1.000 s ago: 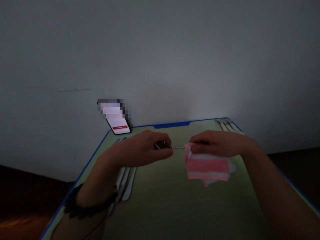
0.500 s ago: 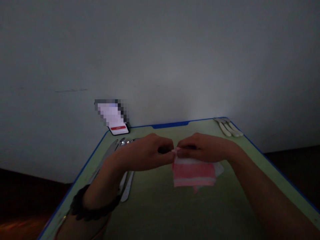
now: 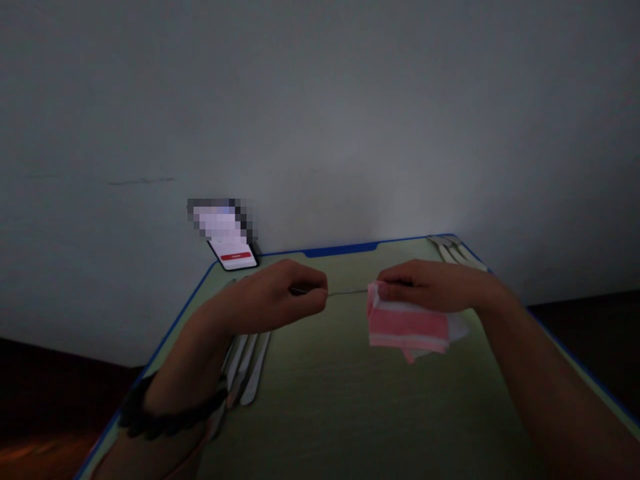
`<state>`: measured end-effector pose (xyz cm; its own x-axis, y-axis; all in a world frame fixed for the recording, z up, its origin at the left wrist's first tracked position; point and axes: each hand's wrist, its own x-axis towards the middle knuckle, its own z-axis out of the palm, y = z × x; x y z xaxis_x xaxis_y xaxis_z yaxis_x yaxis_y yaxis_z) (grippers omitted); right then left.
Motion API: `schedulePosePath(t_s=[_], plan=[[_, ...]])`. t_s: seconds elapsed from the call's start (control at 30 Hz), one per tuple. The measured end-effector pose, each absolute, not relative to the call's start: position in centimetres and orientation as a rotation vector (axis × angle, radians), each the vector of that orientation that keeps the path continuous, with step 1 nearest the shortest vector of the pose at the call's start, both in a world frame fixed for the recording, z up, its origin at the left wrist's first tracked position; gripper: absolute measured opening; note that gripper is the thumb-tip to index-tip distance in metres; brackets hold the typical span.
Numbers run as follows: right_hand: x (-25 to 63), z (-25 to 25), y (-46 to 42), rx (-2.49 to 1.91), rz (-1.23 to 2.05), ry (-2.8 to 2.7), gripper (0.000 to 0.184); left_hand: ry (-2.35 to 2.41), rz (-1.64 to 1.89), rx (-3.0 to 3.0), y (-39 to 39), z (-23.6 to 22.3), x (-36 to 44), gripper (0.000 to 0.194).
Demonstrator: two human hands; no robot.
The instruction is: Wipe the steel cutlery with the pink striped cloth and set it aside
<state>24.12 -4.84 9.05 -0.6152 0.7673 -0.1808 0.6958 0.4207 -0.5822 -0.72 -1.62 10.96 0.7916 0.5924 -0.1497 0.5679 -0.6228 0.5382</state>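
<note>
My left hand (image 3: 280, 297) is closed on one end of a thin metal utensil (image 3: 347, 292), which lies level above the table. Its kind cannot be made out, since both ends are hidden by the hands. My right hand (image 3: 430, 285) pinches a folded pink-and-white cloth (image 3: 410, 325) around the utensil's other end. The cloth's loose part hangs below the fingers. Under my left forearm, several pieces of metal cutlery (image 3: 255, 373) lie side by side with their handles toward me; the wrist covers part of them.
A lit phone (image 3: 234, 255) leans against the wall (image 3: 320, 120) at the table's back left corner. Several forks with pale handles (image 3: 453, 253) lie at the back right corner. The pale green table (image 3: 350, 413) has a blue edge.
My hands came together half a second ago, the cloth sliding toward my left fingers. Now they are apart again, with the thin metal showing between them.
</note>
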Motion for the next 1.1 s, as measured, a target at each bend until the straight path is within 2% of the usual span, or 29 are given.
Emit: schedulePosePath(t_s=[0.43,0.67,0.8,1.0,1.1], plan=[[21.4,8.3,-5.0,-1.082,0.947,-2.634,0.031,0.775,0.006,2.497,-2.5,9.8,1.8,0.026],[23.9,8.5,-4.3,-1.215,0.957,-2.59,0.04,0.815,0.035,2.469,-1.5,10.3,0.0,0.021],[25.3,8.5,-4.1,-1.286,0.976,-2.523,0.042,0.899,0.124,2.415,-0.7,10.0,-0.8,0.026],[26.1,8.6,-4.2,-1.346,0.973,-2.499,0.039,1.034,0.291,2.448,0.1,9.4,-1.2,0.047],[25.4,8.6,-4.3,-1.353,0.909,-2.503,0.038,1.054,0.347,2.479,0.0,9.1,-0.5,0.044]])
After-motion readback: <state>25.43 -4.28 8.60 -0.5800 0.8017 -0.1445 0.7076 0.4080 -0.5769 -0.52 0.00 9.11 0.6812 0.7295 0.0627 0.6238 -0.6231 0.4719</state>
